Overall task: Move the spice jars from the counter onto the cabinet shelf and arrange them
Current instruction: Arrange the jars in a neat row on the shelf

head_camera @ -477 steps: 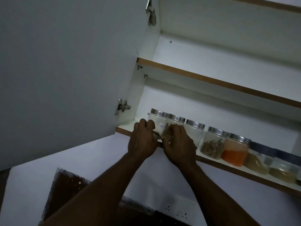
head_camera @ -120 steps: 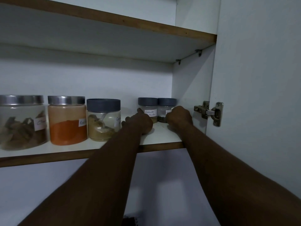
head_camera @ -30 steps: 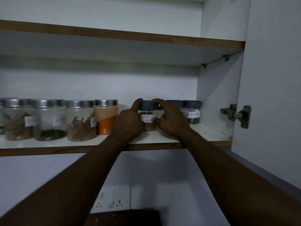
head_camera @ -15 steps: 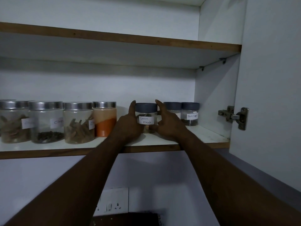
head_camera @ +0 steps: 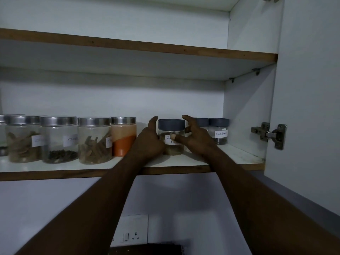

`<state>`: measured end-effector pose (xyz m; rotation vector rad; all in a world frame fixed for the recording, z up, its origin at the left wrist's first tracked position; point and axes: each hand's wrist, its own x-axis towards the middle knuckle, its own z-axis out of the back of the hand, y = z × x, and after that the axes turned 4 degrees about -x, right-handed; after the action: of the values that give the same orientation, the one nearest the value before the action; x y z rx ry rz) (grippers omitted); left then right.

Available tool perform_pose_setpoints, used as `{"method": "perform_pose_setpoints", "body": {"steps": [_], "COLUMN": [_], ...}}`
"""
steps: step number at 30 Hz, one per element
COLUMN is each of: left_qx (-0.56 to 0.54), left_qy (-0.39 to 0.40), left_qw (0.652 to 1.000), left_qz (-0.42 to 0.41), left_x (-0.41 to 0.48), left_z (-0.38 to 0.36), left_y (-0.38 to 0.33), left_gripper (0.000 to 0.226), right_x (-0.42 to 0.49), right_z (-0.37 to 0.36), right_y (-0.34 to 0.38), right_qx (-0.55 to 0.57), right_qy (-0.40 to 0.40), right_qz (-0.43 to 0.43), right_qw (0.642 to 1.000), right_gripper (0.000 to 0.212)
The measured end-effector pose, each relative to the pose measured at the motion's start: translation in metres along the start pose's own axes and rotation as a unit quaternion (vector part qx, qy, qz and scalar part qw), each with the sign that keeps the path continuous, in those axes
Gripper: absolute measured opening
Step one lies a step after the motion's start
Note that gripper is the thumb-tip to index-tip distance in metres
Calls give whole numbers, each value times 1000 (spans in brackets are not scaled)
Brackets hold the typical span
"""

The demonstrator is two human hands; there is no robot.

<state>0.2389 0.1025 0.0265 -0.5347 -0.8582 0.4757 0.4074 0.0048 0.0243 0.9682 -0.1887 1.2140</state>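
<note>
Flanking a small clear jar with a dark grey lid and white handwritten label (head_camera: 171, 126), both grips reach onto the white cabinet shelf with brown wood edge (head_camera: 55, 174).

Left grip (head_camera: 149, 142): pressed to the jar's left wall, thumb upright beside the lid. Fingers hidden behind the hand, so cannot tell if they clasp.

Right grip (head_camera: 196, 137): released, fingers loosely spread, forefinger raised clear of the lid, thumb tip on the label.

Jar stands upright between the two grips.

Right of the right grip: a partly hidden grey-lidded jar (head_camera: 202, 122), then a grey-lidded jar labelled "Black Pepper" (head_camera: 219, 131).

Left of the left grip: a steel-lidded jar of orange powder (head_camera: 123, 138) just beside it, then a steel-lidded jar of brown sticks (head_camera: 94, 140), a steel-lidded jar of dark seeds (head_camera: 58, 140) and a steel-lidded jar of brown pieces (head_camera: 23, 139), in a row.

Far right: metal door hinge (head_camera: 270, 134).
</note>
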Motion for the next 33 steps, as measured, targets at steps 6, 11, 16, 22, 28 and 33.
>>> {"method": "perform_pose_setpoints", "body": {"steps": [6,11,16,22,28,33], "left_qx": [32,131,304,281,213,119], "left_qy": [-28,-208,-341,-292,-295,-292], "left_qw": [999,968,888,909,922,944], "left_qz": [6,-48,-45,97,134,97], "left_x": [-7,-26,-35,-24,-17,-14], "left_z": [3,9,6,8,10,10], "left_y": [-10,-23,-33,-21,-13,-9], "left_gripper": [87,65,75,99,83,81], "right_x": [-8,-9,-10,-10,-12,-10], "right_z": [5,6,6,7,6,7], "right_y": [8,10,10,11,11,8], "right_qx": [18,20,22,5,-22,-18], "right_qy": [-8,0,-9,-24,-28,-33], "right_qz": [0,14,38,52,58,59], "right_qw": [1000,1000,999,998,998,998], "right_gripper": [119,118,113,99,87,85]}}
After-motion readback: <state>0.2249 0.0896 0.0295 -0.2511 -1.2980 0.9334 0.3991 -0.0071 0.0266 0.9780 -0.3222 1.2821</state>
